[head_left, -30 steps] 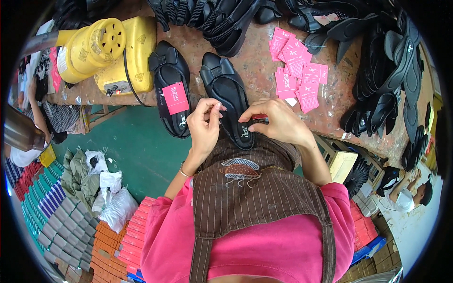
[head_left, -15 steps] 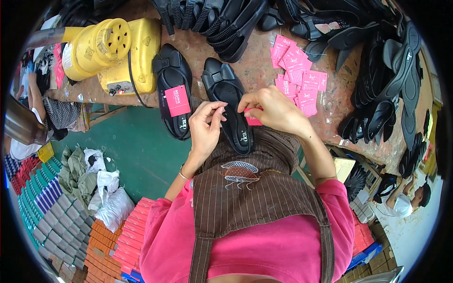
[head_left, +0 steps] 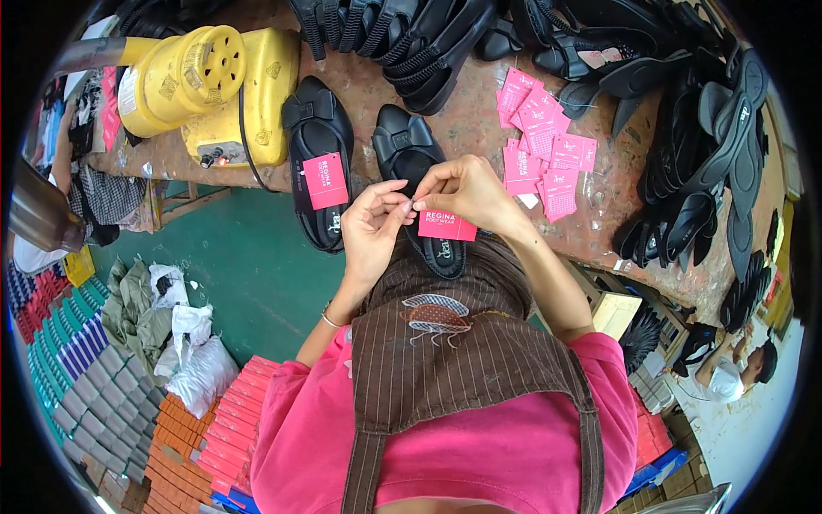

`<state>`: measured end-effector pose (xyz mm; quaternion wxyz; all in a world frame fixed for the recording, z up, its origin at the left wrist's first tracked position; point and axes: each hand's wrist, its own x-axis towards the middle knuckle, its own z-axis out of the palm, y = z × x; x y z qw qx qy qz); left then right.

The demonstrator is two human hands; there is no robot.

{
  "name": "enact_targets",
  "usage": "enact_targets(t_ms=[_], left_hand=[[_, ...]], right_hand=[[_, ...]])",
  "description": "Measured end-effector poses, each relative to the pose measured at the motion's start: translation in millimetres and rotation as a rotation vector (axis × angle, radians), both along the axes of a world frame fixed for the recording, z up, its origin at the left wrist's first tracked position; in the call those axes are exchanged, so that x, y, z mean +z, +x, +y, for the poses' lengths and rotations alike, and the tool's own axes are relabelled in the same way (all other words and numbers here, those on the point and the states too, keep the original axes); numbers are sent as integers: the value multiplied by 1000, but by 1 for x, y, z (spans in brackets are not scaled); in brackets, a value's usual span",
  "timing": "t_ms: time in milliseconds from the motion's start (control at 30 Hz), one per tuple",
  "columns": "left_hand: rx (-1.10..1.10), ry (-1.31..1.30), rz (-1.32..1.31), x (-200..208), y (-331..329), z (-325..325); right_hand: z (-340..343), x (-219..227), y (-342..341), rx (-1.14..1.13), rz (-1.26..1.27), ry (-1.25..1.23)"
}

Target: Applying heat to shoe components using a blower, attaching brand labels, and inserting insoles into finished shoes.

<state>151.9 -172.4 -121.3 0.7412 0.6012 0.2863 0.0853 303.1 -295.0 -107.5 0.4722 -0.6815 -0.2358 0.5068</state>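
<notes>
A black flat shoe with a bow (head_left: 409, 154) lies on the brown workbench (head_left: 467, 120) in front of me. Over its heel end my left hand (head_left: 372, 231) and my right hand (head_left: 467, 188) meet, fingertips pinched together on a pink paper tag (head_left: 447, 225) that hangs just below them. To the left lies a second black bow shoe (head_left: 317, 146) with a pink tag (head_left: 325, 180) resting on its insole. A loose pile of pink tags (head_left: 544, 141) lies to the right of my right hand.
A yellow machine (head_left: 214, 90) with a black cable stands at the bench's left end. Many black shoes (head_left: 693, 154) are heaped along the back and right. Below the bench are a green floor, white bags (head_left: 184, 343) and stacked boxes (head_left: 77, 377). A person sits at lower right (head_left: 728, 373).
The pink tag has come up from behind my hands and now hangs in plain view below my fingertips. Both hands have drawn closer together over the shoe's heel end.
</notes>
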Motion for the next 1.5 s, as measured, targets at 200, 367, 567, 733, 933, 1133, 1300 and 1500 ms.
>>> enact_targets(t_ms=[200, 367, 567, 733, 933, 1133, 1300, 1500], left_hand=[[-42, 39, 17, 6, 3, 1], [-109, 91, 39, 6, 5, 6], [-27, 30, 36, 3, 4, 2], [-7, 18, 18, 6, 2, 1], [14, 16, -7, 6, 4, -2], [-38, 53, 3, 4, 6, -1], [-18, 51, -29, -1, 2, 1], [38, -22, -75, 5, 7, -6]], right_hand=[[0, -2, -1, -36, -98, 31], [-3, -8, 0, -26, -156, 121], [2, -8, -1, -12, -172, 147], [-3, -14, -7, -119, 80, 227], [-6, -6, -1, -107, -9, 187], [-7, -9, -4, -150, -96, 228], [-7, -4, -3, -74, -127, 236], [-11, -12, -12, -170, -167, 284]])
